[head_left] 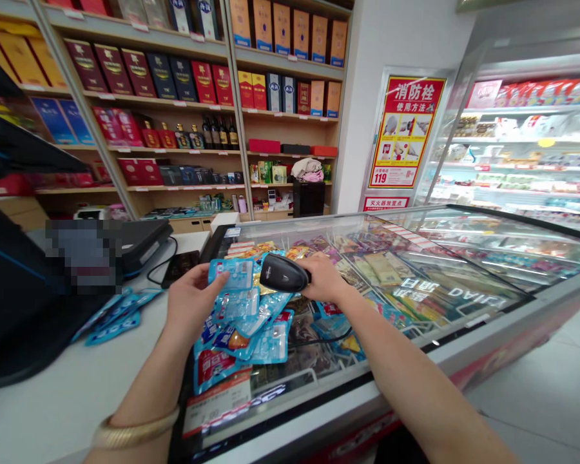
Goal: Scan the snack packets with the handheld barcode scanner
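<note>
Pinched in my left hand (193, 293) is a light-blue snack packet (236, 274), its printed back facing up. My right hand (323, 276) is wrapped round the handle of a black barcode scanner (285, 274). The scanner's head points left at the packet, a short way apart from it. Below both hands, a loose pile of blue snack packets (270, 341) lies on the glass top of the chest freezer (328, 380). Some of them show red or dark-blue fronts. A few more blue packets (120, 316) lie on the white counter to the left.
A dark checkout machine (14, 303) and a black scale-like device (142, 245) stand on the white counter (111, 393). Behind are shelves of boxed bottles (183, 77). A lit refrigerated display (526, 142) is at the right, beyond the freezer.
</note>
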### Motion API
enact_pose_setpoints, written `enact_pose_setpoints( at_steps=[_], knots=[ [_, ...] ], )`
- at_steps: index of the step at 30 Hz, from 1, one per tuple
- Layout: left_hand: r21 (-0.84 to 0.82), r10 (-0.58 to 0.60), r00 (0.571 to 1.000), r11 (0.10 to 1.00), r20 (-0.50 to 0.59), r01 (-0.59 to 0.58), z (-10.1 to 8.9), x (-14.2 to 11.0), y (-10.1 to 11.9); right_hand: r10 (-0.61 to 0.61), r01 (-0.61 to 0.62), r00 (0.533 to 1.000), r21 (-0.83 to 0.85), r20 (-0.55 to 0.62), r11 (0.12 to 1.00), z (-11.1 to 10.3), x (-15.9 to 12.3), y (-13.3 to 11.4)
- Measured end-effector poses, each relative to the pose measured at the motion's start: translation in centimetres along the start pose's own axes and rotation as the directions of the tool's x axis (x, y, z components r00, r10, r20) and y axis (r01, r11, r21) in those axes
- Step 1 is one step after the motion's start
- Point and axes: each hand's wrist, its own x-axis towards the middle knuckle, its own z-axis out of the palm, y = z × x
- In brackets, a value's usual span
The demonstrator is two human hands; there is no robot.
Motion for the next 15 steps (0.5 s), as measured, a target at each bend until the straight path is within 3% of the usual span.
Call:
enact_pose_setpoints(
  at_steps=[15],
  knots=[
    [0.011, -0.008, 1.0, 1.0, 0.006, 0.008, 0.1, -0.05, -0.19, -0.013, 0.013, 0.999, 0.016, 0.032, 1.0, -0.16, 0.13, -0.12]
  ],
)
